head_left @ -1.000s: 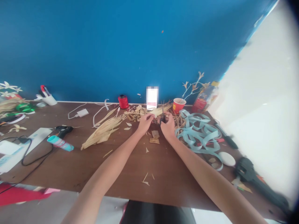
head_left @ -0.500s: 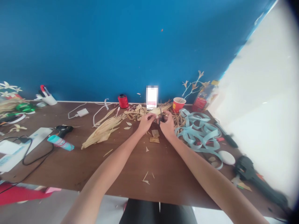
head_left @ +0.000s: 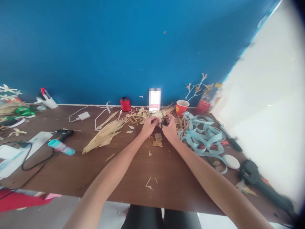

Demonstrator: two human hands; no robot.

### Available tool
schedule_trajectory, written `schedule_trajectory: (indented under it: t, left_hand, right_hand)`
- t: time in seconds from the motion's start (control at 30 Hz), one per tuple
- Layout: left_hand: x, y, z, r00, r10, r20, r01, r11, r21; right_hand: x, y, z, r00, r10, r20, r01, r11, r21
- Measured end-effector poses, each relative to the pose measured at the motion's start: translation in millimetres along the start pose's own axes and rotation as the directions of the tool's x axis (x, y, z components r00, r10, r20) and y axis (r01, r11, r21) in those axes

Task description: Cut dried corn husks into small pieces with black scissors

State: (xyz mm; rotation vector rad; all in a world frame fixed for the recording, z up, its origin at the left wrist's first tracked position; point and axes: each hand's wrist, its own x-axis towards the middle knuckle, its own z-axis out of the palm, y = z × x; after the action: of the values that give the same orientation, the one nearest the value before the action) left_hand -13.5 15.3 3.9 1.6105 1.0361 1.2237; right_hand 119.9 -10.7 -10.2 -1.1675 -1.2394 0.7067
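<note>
nearest, along the front of the brown table (head_left: pixel 171 178), lie a few pale slivers (head_left: pixel 148 185) of trimmed leaf. both forearms reach out over them to the middle of the tabletop. just short of the hands, two small tan squares (head_left: pixel 157 140) lie flat on the wood, one touching the other.

the left hand (head_left: pixel 148 126) is curled, thumb and fingertips pinched together right beside the blades. what it pinches is too small and too hidden to make out, though by colour it looks like a bit of dry leaf. the right hand (head_left: pixel 170 129) is closed around the dark handles of the scissors (head_left: pixel 162 120), whose blades point up and away. the two hands touch, or nearly so, held just above the table in front of the heap of dry leaves (head_left: pixel 108 133).

for a clean cut i would judge it best to hold the piece taut and close to the blades, with the left fingertips clear of the edge. it should be cut deep in the blades and not at the tips, since dry leaf tends to split along its grain. working low over the table means offcuts drop beside the squares and not into the heap.

to the right, loops of pale blue ribbon (head_left: pixel 202 133) lie near the right wrist, close enough to snag. beyond are a red cup (head_left: pixel 182 107), a red spool (head_left: pixel 125 104) and the blue wall (head_left: pixel 119 47).
</note>
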Motion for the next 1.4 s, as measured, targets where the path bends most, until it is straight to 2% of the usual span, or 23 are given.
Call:
schedule_trajectory:
  t: [0.17,0.33,0.57,0.83,1.03,1.13,1.4]
  left_hand:
    - [-0.1,0.5,-0.5,1.000,0.024,0.004,-0.024,1.000,0.017]
    - [-0.8,0.8,-0.7,1.000,0.027,-0.002,-0.027,1.000,-0.002]
    - [2.3,-8.6,-3.1,0.988,-0.032,-0.153,0.027,0.999,-0.036]
    - [0.3,-6.1,-1.7,0.997,-0.044,-0.070,0.038,0.996,-0.085]
    - [1.7,-8.4,0.0,0.996,-0.062,-0.059,0.052,0.985,-0.163]
    - [1.6,-8.0,0.4,0.998,-0.057,-0.031,0.051,0.983,-0.174]
    - [0.0,-1.0,0.7,0.999,-0.043,-0.012,0.040,0.985,-0.167]
  right_hand:
    - [0.0,0.1,-0.3,1.000,0.011,-0.009,-0.011,0.999,-0.040]
    - [-1.1,-3.7,-0.7,1.000,0.000,-0.004,0.000,1.000,-0.008]
    - [-2.0,-2.8,0.3,1.000,0.008,0.015,-0.008,1.000,0.016]
    - [-3.6,-9.5,-2.4,0.998,0.006,-0.055,-0.008,1.000,-0.030]
    - [-4.6,-12.5,-2.9,0.997,-0.023,-0.071,0.017,0.997,-0.076]
    - [-4.2,-11.1,-2.7,0.995,-0.034,-0.092,0.029,0.998,-0.055]
    - [-3.2,-9.2,-2.3,0.998,-0.010,-0.058,0.011,1.000,0.014]
